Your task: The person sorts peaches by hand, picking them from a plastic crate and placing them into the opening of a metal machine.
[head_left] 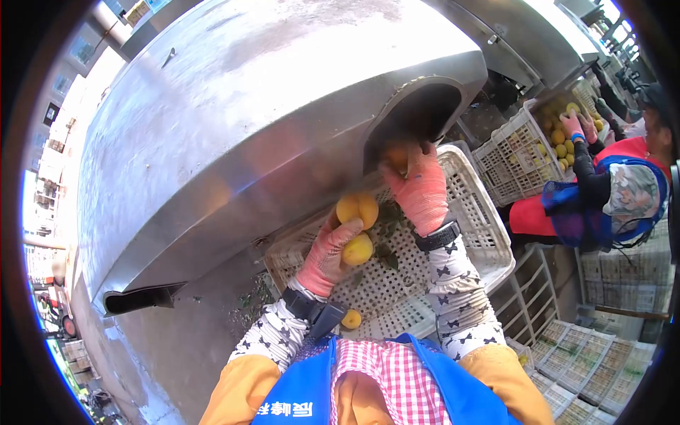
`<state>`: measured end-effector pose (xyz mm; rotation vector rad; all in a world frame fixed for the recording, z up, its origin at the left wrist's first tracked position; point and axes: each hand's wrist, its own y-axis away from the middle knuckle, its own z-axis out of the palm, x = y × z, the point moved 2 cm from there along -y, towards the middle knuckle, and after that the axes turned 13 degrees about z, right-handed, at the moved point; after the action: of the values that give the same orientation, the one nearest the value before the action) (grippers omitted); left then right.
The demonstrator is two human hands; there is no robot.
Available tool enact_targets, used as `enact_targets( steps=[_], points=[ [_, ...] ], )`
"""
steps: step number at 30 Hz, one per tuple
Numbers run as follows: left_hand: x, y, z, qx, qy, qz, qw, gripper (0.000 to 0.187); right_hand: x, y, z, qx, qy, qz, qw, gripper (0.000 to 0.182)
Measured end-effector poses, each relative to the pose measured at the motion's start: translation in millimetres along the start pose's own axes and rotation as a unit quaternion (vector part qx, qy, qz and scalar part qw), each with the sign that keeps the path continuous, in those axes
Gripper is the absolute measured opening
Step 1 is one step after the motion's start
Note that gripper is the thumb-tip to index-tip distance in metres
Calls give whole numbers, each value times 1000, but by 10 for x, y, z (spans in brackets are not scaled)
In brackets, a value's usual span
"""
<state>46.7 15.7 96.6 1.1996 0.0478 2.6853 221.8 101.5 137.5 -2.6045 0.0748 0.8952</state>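
My left hand, in a pink glove, is closed round yellow peaches. One peach with a clear cleft sits above the thumb, and a second peach sits below it. At the mouth of a metal chute, my pink-gloved right hand has its fingers on an orange-toned peach, partly lost in shadow. Beneath both hands is a white perforated plastic crate with green leaves in it. Another peach lies near my left wrist.
A large metal machine housing fills the space ahead, its lower edge close to my hands. On the right, a co-worker reaches into a crate of yellow fruit. Several stacked crates stand at the lower right.
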Motion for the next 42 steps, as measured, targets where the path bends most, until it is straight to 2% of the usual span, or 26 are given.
enact_targets(
  steps=[2, 3, 5, 7, 8, 9, 10, 12, 15, 17, 20, 22, 23, 24, 25, 26, 27, 28, 31, 34, 35, 36, 38, 40, 41, 42],
  points=[
    [16, 15, -35, -1, 37, -26, 999, 50, 77, -54, 100, 20, 2, 45, 999, 65],
    [9, 7, -33, 0, 38, -27, 999, 50, 96, -111, 248, 24, 75, -17, 997, 62],
    [-10, -20, -18, 30, 68, -55, 996, 50, 143, -416, 465, 30, 107, -35, 993, 64],
    [1, -53, 27, 0, 65, -28, 997, 50, 172, -420, 457, 35, 133, -54, 989, 66],
    [6, -60, 69, -31, 66, -6, 997, 50, -33, -279, 44, 21, -40, 4, 999, 69],
    [29, -92, 128, -32, 67, -4, 997, 50, -175, -146, -283, 8, -211, 56, 976, 73],
    [62, -102, 190, -14, 39, 12, 999, 50, -217, 32, -429, -19, -161, 43, 986, 76],
    [33, -139, 259, 4, 13, 28, 1000, 50, -162, 287, -472, -164, -159, -12, 973, 75],
    [33, -238, 404, -26, 45, 11, 999, 52, -191, 364, -486, -131, -142, 24, 981, 70],
    [107, -243, 500, -53, 73, -69, 994, 55, -160, 231, -464, -89, -128, 23, 988, 67],
    [-49, -283, 372, -11, 53, -36, 998, 55, 138, -166, -63, -46, -99, 18, 994, 60],
    [-77, -255, 327, 29, 39, -19, 999, 55, 196, -401, 342, -82, 165, -93, 979, 61],
    [-164, -236, 171, 11, 83, -47, 995, 51, 158, -498, 288, -90, 162, -86, 979, 61],
    [-260, -171, 30, -6, 127, -75, 989, 47, 45, -594, 108, -98, -18, -24, 995, 64],
    [-364, -127, -59, 4, 127, -84, 988, 47, -29, -627, -39, -101, -195, 41, 975, 66],
    [-414, -177, -126, -16, -68, 14, 997, 43, -87, -495, -183, -104, -195, 43, 974, 66],
    [-409, -240, -132, -37, -259, 118, 958, 40, -151, -239, -389, -83, -211, 29, 973, 68],
    [-410, -269, -107, -33, -258, 124, 958, 40, -177, -2, -531, -64, -227, 13, 972, 70],
    [-430, -273, -95, -4, -295, 194, 936, 36, -149, 483, -597, -210, -157, -5, 965, 71],
    [-423, -313, -52, -39, -263, 140, 954, 42, -128, 644, -499, -258, -151, 34, 954, 68],
    [-228, -273, 211, -8, -16, 32, 999, 45, -125, 634, -522, -201, -139, -36, 969, 67],
    [-110, -234, 396, 25, 232, -78, 969, 48, -129, 631, -549, -143, -127, -106, 976, 66],
    [-20, -185, 440, 1, 188, -61, 980, 47, -144, 651, -621, -126, -118, -120, 978, 66],
    [32, -170, 469, -23, 148, -45, 988, 47, -138, 703, -686, -137, -167, 40, 976, 67],
    [56, -169, 506, -63, 87, 20, 994, 46, -177, 697, -695, -189, -164, 95, 964, 69],
    [59, -171, 552, -102, 27, 86, 991, 45, -186, 692, -684, -189, -161, 95, 964, 69]
  ],
)
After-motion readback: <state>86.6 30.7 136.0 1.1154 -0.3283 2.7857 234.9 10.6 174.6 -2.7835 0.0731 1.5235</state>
